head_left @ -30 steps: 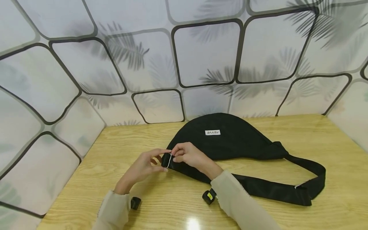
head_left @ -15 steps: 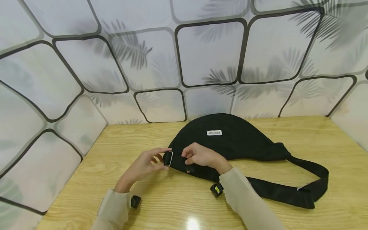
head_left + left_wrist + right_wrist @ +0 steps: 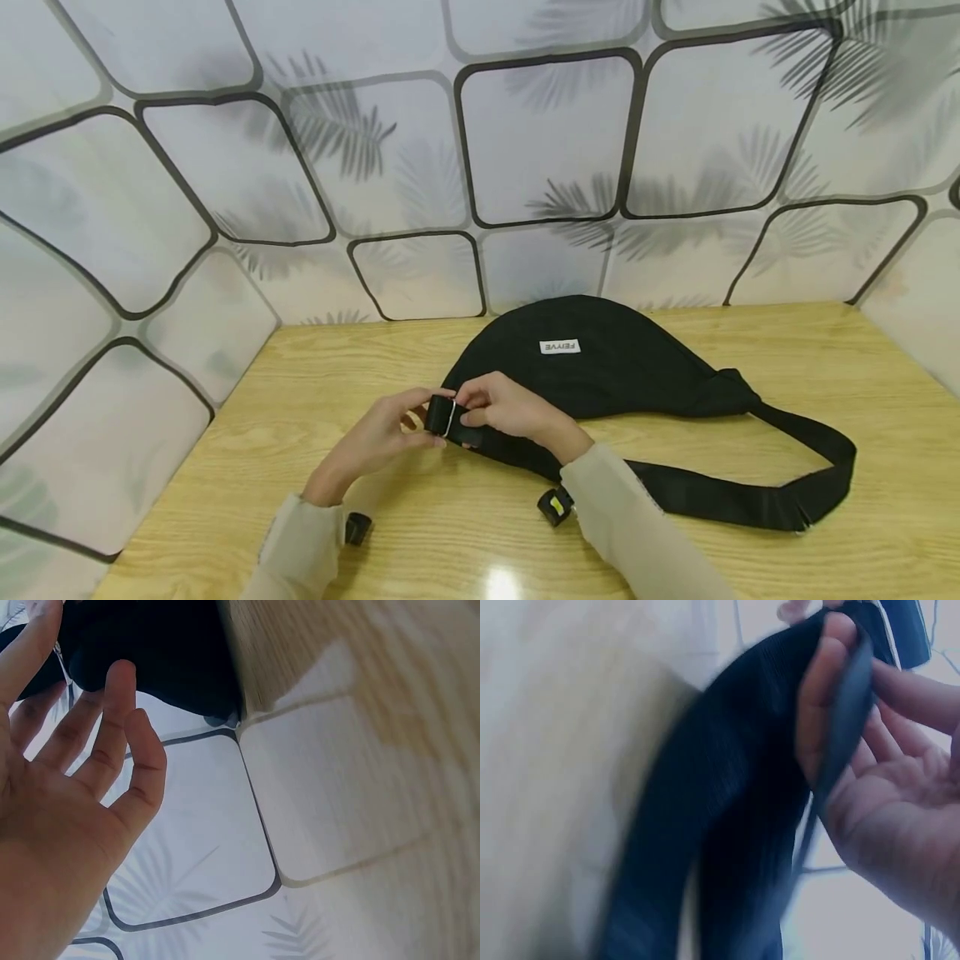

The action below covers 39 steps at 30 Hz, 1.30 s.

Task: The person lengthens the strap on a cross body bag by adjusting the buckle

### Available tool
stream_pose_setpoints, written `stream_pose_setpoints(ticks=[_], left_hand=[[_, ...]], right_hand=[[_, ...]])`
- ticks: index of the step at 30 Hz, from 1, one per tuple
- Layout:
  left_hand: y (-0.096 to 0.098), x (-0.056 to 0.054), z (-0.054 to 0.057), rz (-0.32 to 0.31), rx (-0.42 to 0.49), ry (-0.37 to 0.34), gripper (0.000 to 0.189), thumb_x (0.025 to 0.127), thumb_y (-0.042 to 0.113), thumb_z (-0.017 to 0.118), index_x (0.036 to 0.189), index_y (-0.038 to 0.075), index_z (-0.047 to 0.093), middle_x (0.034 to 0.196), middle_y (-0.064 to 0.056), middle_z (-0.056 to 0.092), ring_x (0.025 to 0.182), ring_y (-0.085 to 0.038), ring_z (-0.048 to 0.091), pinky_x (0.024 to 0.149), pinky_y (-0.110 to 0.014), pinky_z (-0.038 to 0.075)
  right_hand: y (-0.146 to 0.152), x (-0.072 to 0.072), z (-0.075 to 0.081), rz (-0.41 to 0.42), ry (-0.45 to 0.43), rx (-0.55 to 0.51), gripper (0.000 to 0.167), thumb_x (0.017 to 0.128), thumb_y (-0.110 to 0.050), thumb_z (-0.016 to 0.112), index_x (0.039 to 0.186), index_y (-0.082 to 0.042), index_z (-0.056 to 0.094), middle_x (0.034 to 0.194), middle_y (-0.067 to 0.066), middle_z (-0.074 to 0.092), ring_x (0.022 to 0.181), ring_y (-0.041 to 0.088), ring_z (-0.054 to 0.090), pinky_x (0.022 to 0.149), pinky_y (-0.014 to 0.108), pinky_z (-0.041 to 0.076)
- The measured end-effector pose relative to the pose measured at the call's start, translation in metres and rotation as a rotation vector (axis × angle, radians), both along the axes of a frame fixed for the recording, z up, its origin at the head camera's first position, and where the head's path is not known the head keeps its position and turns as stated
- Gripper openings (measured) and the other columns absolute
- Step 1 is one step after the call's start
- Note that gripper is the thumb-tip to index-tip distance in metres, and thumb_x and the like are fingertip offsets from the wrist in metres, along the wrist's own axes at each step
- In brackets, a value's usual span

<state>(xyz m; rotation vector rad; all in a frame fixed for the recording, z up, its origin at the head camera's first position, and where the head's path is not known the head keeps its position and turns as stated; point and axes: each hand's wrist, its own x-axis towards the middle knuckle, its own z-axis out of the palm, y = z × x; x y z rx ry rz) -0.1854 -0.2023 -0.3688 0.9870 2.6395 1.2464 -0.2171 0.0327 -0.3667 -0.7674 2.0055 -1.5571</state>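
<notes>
Two hands (image 3: 381,435) (image 3: 512,412) pinch the strap (image 3: 437,415) (pale-buckled) of a curved black bag (image 3: 585,377) with a white label (image 3: 559,347).

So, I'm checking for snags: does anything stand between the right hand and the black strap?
Nothing visible does: the right hand pinches the black strap directly, close beside the silvery slider. The left hand holds the strap on the slider's other side, not between them.

A hand could pass between the left fingers (image 3: 411,397) and the wall (image 3: 408,158), but the black bag (image 3: 600,375) blocks rightward.
</notes>
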Motion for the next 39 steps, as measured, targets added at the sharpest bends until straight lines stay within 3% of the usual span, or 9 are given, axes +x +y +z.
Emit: stream_pose_setpoints(ticks=[6, 9, 16, 20, 27, 32, 35, 39], left_hand=[[0.000, 0.001, 0.003, 0.012, -0.016, 0.006, 0.052, 0.090, 0.007, 0.078, 0.137, -0.002, 0.059, 0.122, -0.014, 0.067, 0.088, -0.020, 0.062, 0.073, -0.033, 0.054], [0.000, 0.001, 0.004, 0.017, -0.020, 0.002, 0.053, 0.090, 0.008, 0.078, 0.138, -0.001, 0.059, 0.122, -0.013, 0.067, 0.089, -0.021, 0.062, 0.074, -0.033, 0.054], [-0.001, 0.000, 0.003, 0.008, -0.024, -0.001, 0.051, 0.091, 0.009, 0.077, 0.138, -0.001, 0.059, 0.124, -0.015, 0.066, 0.089, -0.020, 0.061, 0.073, -0.033, 0.053], [0.000, 0.001, 0.003, 0.011, -0.021, -0.004, 0.051, 0.091, 0.008, 0.077, 0.138, -0.001, 0.058, 0.123, -0.014, 0.067, 0.089, -0.020, 0.061, 0.073, -0.033, 0.054], [0.002, 0.002, 0.001, 0.009, 0.006, 0.002, 0.041, 0.089, 0.009, 0.079, 0.127, 0.000, 0.065, 0.113, -0.010, 0.070, 0.089, -0.017, 0.063, 0.072, -0.033, 0.052], [0.003, 0.003, 0.003, 0.014, -0.005, -0.002, 0.041, 0.090, 0.009, 0.078, 0.129, 0.002, 0.064, 0.112, -0.007, 0.070, 0.090, -0.018, 0.063, 0.074, -0.034, 0.051], [0.003, 0.002, 0.005, 0.018, -0.026, -0.011, 0.045, 0.092, 0.011, 0.077, 0.133, 0.002, 0.062, 0.115, -0.006, 0.069, 0.093, -0.019, 0.063, 0.077, -0.035, 0.052], [0.001, 0.003, 0.007, 0.030, -0.037, -0.017, 0.044, 0.092, 0.011, 0.076, 0.133, 0.003, 0.062, 0.114, -0.005, 0.068, 0.094, -0.019, 0.063, 0.078, -0.037, 0.052]], right_hand=[[0.023, -0.007, 0.008, 0.074, 0.018, 0.137, 0.017, 0.094, 0.009, 0.061, 0.110, 0.009, 0.067, 0.074, -0.002, 0.057, 0.060, 0.010, 0.042, 0.061, 0.024, 0.040], [0.029, -0.009, 0.010, 0.098, 0.035, 0.142, 0.015, 0.093, 0.011, 0.059, 0.106, 0.009, 0.067, 0.064, -0.003, 0.052, 0.054, 0.009, 0.037, 0.055, 0.023, 0.036], [0.020, -0.007, 0.005, 0.046, 0.088, 0.065, 0.015, 0.090, 0.016, 0.058, 0.097, 0.007, 0.068, 0.073, -0.001, 0.060, 0.067, 0.012, 0.048, 0.069, 0.026, 0.044], [0.013, -0.003, 0.004, -0.019, 0.107, 0.075, 0.017, 0.090, 0.016, 0.058, 0.094, 0.004, 0.068, 0.079, 0.001, 0.063, 0.070, 0.014, 0.049, 0.066, 0.027, 0.041], [-0.002, 0.003, 0.001, -0.075, 0.081, -0.025, 0.012, 0.093, 0.014, 0.058, 0.099, 0.008, 0.068, 0.094, 0.009, 0.071, 0.085, 0.013, 0.061, 0.080, 0.028, 0.050], [0.004, 0.000, 0.004, -0.066, 0.053, -0.004, 0.014, 0.096, 0.009, 0.060, 0.108, 0.009, 0.066, 0.096, 0.010, 0.071, 0.091, 0.016, 0.065, 0.088, 0.033, 0.052], [0.016, -0.004, 0.006, 0.006, 0.038, 0.067, 0.017, 0.095, 0.009, 0.060, 0.112, 0.010, 0.065, 0.081, 0.003, 0.064, 0.073, 0.010, 0.057, 0.078, 0.028, 0.049], [0.030, -0.009, 0.009, 0.101, 0.045, 0.145, 0.014, 0.093, 0.011, 0.060, 0.106, 0.011, 0.066, 0.062, -0.006, 0.040, 0.052, 0.007, 0.031, 0.059, 0.024, 0.034]])
